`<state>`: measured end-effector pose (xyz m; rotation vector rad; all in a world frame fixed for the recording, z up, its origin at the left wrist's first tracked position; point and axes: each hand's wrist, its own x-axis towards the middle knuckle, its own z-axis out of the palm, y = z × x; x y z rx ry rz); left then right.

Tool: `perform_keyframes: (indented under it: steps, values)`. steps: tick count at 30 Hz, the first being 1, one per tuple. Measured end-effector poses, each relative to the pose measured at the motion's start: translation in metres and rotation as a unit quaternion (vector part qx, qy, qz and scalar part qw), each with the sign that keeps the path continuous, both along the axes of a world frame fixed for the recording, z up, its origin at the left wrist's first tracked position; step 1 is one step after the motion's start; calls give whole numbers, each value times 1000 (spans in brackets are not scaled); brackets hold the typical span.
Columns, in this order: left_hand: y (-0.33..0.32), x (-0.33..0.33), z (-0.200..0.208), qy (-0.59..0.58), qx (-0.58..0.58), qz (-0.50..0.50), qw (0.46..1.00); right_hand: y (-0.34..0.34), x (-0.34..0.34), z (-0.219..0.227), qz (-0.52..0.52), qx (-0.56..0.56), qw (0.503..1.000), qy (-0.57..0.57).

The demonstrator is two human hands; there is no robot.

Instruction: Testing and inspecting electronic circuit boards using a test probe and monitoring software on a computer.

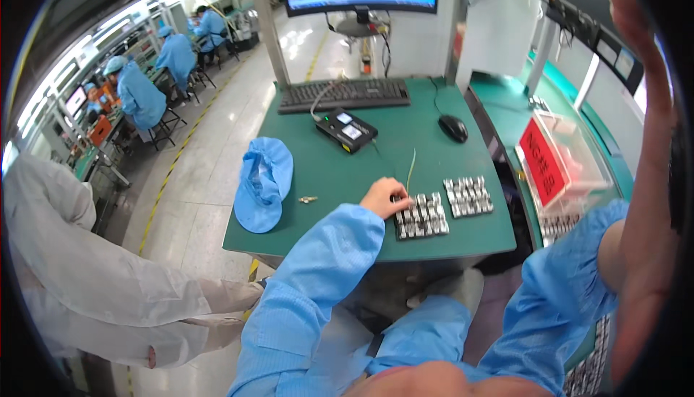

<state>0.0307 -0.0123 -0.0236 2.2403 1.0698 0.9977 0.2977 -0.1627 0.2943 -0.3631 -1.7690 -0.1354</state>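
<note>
My left grip, the bare left hand (383, 198), has its fingers curled onto the upper-left corner of the nearer block of metal parts (423, 218); I cannot tell whether they pinch a piece or merely rest. A thin pale wire (411, 169) rises beside the fingertips, its lower end hidden from me. My right hand (656, 93) is raised at the right rim, too cropped and blurred to read its grip, well apart from the parts.

Just right of the nearer block, untouched, sits the second block (468, 196) on the green desk (318, 169). I judge the nearer one in progress; nothing shows me which pieces are done, nor whether the second block is finished or waiting. A loose metal piece (308, 200) lies apart near the blue cap (264, 184). Farther back, the black device (347, 130) has lit displays.
</note>
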Motion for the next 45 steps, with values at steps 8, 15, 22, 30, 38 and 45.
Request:
perform_keyframes:
  steps: [8, 15, 22, 30, 38, 45]
  values:
    - [-2, -1, 0, 14, -1, 9, 1000, -15, -9, -7, 48, -1, 999, -1]
    - [1, 0, -4, 6, -5, 1, 1000, -9, -23, -7, 106, -57, 993, -8]
    - [-1, -2, -1, 11, -12, -1, 1000, -7, -64, -8, 223, -196, 955, -26]
    - [0, -2, -5, -3, -5, 0, 1000, -31, -123, -13, 446, -423, 782, -100]
    - [0, 0, -4, 6, -8, 8, 1000, -57, -161, -16, 657, -619, 392, -178]
    - [1, -1, -5, 12, -7, 4, 1000, -55, -150, -4, 630, -620, 426, -192]
